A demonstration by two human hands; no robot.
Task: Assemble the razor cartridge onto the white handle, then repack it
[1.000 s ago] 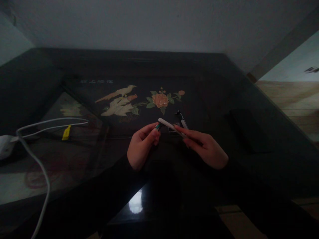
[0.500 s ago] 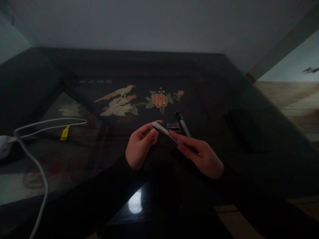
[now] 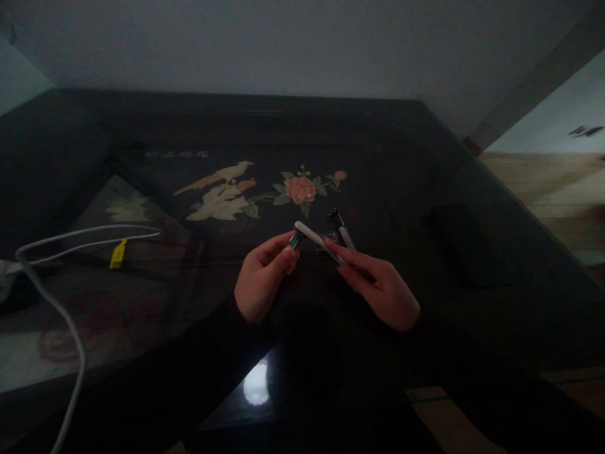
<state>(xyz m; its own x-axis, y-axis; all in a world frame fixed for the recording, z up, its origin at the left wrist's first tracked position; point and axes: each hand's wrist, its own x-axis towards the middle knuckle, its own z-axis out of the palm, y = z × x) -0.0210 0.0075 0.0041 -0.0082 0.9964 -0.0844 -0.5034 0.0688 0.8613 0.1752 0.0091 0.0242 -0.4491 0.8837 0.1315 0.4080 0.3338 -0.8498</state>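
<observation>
My left hand (image 3: 258,280) is closed, thumb and fingers pinching a small green-striped razor cartridge (image 3: 295,240). In my right hand (image 3: 385,290) a slim white razor handle (image 3: 309,232) slants up to the left, gripped at its lower end between thumb and fingers. The handle's upper end meets the top of the cartridge; whether the two are joined I cannot tell. Just behind the handle, a second razor (image 3: 346,237), dark with a silvery grip, lies on the table. Beside it sits a small clear plastic case (image 3: 323,252), partly covered by the handle and my right fingers.
The dark glossy table (image 3: 397,157) bears a bird-and-flower picture (image 3: 300,189). A white cable (image 3: 75,328) with a yellow tag (image 3: 118,253) loops on the left. To the right lies a flat black object (image 3: 466,246). A wall (image 3: 265,50) stands behind the table.
The white handle's upper end has risen slightly. The cartridge in my left fingers has tilted, so more of its green stripe shows. The whole view has shifted a little.
</observation>
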